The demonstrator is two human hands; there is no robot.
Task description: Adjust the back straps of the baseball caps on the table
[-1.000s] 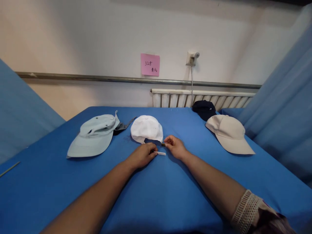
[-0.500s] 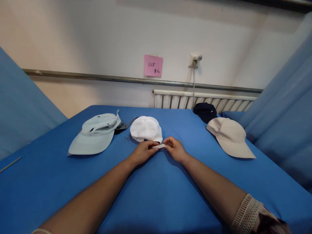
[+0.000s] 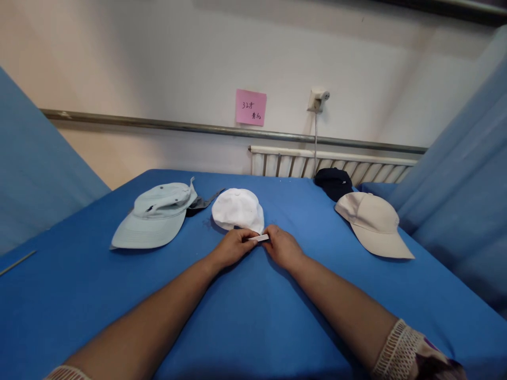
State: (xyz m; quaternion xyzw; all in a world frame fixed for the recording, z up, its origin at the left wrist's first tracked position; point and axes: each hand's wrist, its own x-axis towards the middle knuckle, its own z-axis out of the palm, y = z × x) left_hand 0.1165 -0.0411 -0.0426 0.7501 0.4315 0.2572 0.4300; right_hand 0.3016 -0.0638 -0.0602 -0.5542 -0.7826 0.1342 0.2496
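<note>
A white cap [image 3: 237,207] sits at the middle of the blue-covered table with its rear edge toward me. A short white strap [image 3: 259,238] shows at that edge, between my two hands. My left hand [image 3: 233,247] is closed, its thumb and fingers pinching the strap from the left. Just to the right, my right hand [image 3: 284,247] is closed too, with its fingertips at the strap's other end beside the cap's edge. Its fingers partly hide what they grip there. The dark opening under the cap is mostly covered by my left hand.
A light blue cap [image 3: 152,216] lies at left with a dark grey strap [image 3: 202,204] behind it. At right are a beige cap [image 3: 374,222] and a navy cap [image 3: 334,183]. A thin stick [image 3: 18,263] lies far left. Blue curtains [image 3: 467,174] flank the table [image 3: 245,327].
My right hand has turned and its fingers have come in closer over the strap's right end. My left hand stays nearly where it was. The caps have not moved on the table.
</note>
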